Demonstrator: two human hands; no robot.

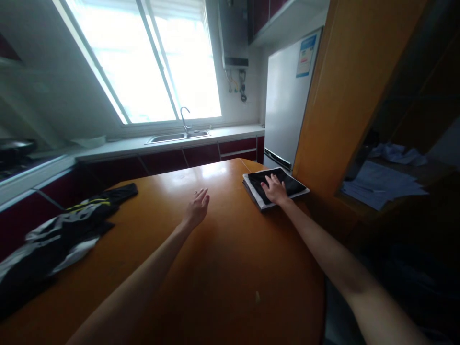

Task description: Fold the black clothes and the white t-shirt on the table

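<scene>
At the far left, a loose black, white and yellow garment (61,230) sprawls over the left edge of the orange surface (223,273), part of it hanging past the rim. Right of it the wood lies bare across the middle, a wide clear stretch running from the near edge to the curved far rim. The left hand (197,207) hovers over that bare part, palm tilted, fingers loosely spread, its grip open and holding nothing; it is well apart from the garment and from the folded pile.

Further right, the right hand (276,189) lies flat on a folded stack of cloth (287,184), a dark piece on top of lighter ones; its grip is open, fingers splayed and pressing down rather than clasping. The stack sits at the far right corner of the surface, just beside the rim.

Right of that corner a tall wooden panel (345,96) rises close against the edge, with a fridge (287,105) behind it. Past the panel, a shelf carries loose papers (381,184). Beyond the far rim run a counter, sink (179,137) and bright window (151,57).
</scene>
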